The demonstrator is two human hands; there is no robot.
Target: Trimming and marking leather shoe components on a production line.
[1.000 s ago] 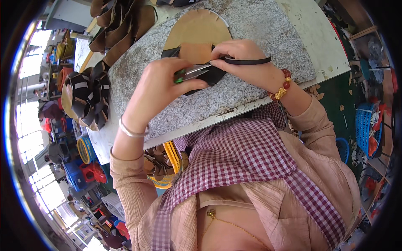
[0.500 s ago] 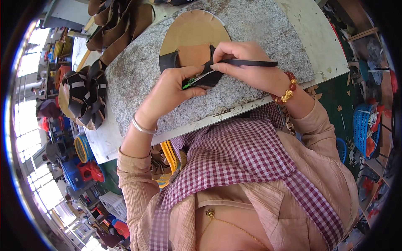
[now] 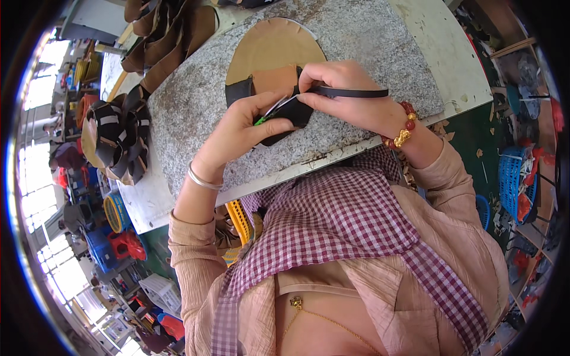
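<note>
L hand (image 3: 246, 126) closed round slim metal tool w/ green bit (image 3: 260, 120), mostly hidden by fingers; can't tell if blades are apart. R hand (image 3: 350, 89): thumb + forefinger pinch narrow blk strip (image 3: 353, 92), loose end out twd R wrist. Tan/blk leather piece (image 3: 273, 50) flat on speckled stone slab (image 3: 386, 53), rounded end away from wearer, blk part by both hands. Bundle of blk/tan pcs (image 3: 116, 133) left of slab; brown pcs (image 3: 172, 41) beyond.
</note>
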